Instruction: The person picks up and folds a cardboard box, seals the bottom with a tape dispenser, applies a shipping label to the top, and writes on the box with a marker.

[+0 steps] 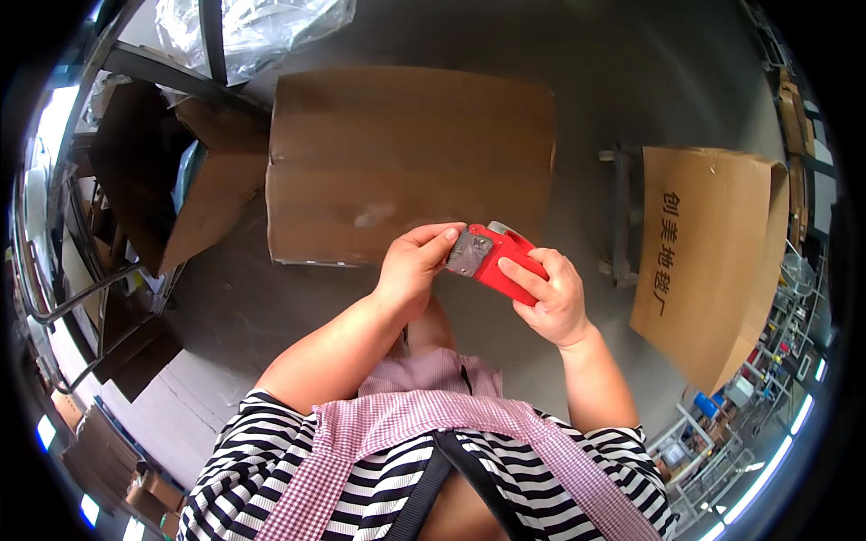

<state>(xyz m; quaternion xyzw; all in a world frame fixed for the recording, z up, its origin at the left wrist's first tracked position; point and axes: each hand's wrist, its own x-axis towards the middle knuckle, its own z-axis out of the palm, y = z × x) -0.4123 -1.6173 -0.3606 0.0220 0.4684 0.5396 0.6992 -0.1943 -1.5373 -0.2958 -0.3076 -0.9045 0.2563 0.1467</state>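
A red tape dispenser (511, 270) with a grey plate at its left end is held in front of my body, above the near edge of a large closed cardboard box (410, 153). My right hand (557, 298) is wrapped round its red body, fingers across the top. At the other end, my left hand (416, 262) pinches the edge of the grey plate between thumb and fingers. Whether a strip of tape is in that pinch is too small to tell. The box's top lies flat, with a seam running across it.
To the right, a tall cardboard box (705, 261) with dark printing stands beside a wheeled dolly (619, 216). An open cardboard box (221, 194) is at the left, by a metal frame (162, 72). Clear plastic wrap (257, 36) lies at the far left. Shelving with goods lines the right rim.
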